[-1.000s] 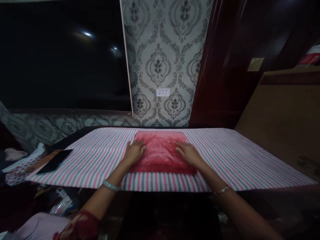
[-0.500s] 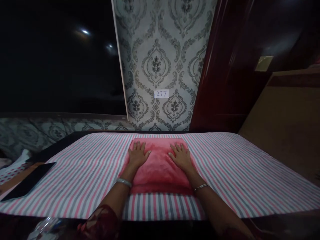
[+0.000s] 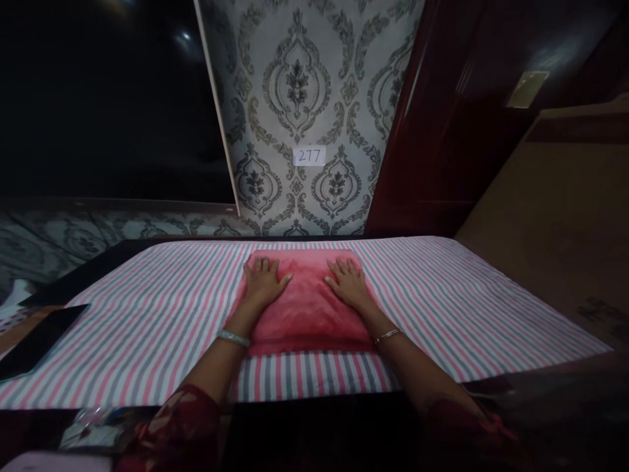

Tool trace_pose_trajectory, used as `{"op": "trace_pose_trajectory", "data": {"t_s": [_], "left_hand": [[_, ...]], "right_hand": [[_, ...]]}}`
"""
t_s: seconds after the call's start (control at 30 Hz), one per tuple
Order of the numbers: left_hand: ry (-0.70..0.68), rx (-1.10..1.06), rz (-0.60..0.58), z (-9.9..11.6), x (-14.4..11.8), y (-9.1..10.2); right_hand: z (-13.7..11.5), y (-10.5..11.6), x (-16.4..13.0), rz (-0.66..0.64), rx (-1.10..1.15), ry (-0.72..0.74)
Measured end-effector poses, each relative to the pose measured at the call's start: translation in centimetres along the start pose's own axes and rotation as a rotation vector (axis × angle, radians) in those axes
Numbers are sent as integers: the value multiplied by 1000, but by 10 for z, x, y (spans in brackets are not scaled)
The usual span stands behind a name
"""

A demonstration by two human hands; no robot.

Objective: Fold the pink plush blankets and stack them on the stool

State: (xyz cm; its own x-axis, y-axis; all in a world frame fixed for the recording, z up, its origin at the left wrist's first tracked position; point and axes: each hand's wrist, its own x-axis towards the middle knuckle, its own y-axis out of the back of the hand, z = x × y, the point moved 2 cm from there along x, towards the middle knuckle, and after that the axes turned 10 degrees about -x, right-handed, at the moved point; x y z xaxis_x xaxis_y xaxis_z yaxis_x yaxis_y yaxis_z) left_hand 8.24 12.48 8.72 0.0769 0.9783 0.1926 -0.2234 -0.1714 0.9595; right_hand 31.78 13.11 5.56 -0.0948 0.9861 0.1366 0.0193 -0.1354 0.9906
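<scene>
A folded red-pink plush cloth [image 3: 309, 308] lies flat on a striped cloth [image 3: 442, 295] of pink, grey and white. My left hand [image 3: 264, 282] rests palm down on its far left part, fingers spread. On the far right part lies my right hand [image 3: 348, 283], also flat with the fingers apart. Neither hand grips the plush cloth; both only touch its top. A band circles my left wrist and a thin bangle my right.
At the left edge of the striped cloth lies a dark flat object [image 3: 42, 341]. Behind stand a large black screen [image 3: 113, 105], patterned wallpaper with a paper label [image 3: 309, 155] reading 277, and a dark red panel [image 3: 432, 131]. A cardboard box [image 3: 555, 229] is at the right.
The camera view has tilted down and shifted slightly, so everything sits higher in the picture. Both hands stay flat in about the same places on the plush cloth.
</scene>
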Motion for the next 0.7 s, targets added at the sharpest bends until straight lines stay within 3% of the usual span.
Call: {"op": "trace_pose_trajectory", "data": {"t_s": [0.1, 0.2, 0.37, 0.7], "left_hand": [[-170, -77, -7, 25, -19, -2], [-287, -114, -79, 43, -44, -21], [-307, -74, -112, 43, -64, -43], [-294, -81, -83, 49, -70, -32]], "right_hand": [[-14, 11, -10, -30, 17, 44], [-31, 8, -29, -26, 29, 155], [-39, -9, -50, 35, 25, 164], [-38, -6, -53, 60, 11, 174]]}}
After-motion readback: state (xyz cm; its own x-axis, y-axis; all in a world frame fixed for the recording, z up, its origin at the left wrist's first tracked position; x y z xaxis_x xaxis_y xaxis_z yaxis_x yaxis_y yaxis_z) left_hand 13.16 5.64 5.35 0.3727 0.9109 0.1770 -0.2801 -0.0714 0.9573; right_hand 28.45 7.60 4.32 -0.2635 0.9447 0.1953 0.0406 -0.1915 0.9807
